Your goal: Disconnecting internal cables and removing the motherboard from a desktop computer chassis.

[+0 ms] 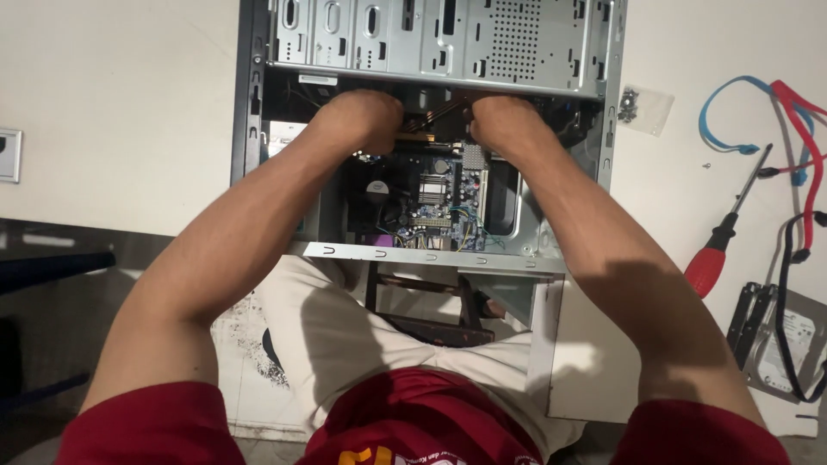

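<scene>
Reaching into an open computer case (431,52) lying on its side on a pale floor (121,112), both forearms extended from the lower edge of the view. Left hand (362,120) curled into a loose fist inside the case, just below the metal drive bays, knuckles up, fingers tucked under and hidden; whether anything is gripped cannot be told. Right hand (508,125) likewise curled and turned down, just beside the left, fingers hidden against a dark, gold-edged part (435,116) spanning the gap between the two hands; grasp not discernible. Motherboard (431,198) with silver heatsink and coloured wires directly below the hands, near the case's near edge. Toward the floor's right edge: red-handled screwdriver (724,241), blue and red data cables (775,120), a bare hard drive (780,340) with a black cable draped over it, and a small clear bag of screws (642,105) just beside the case's far right corner. White wall socket (9,155) at the far left edge. Red shirt and pale shorts at the near edge.
</scene>
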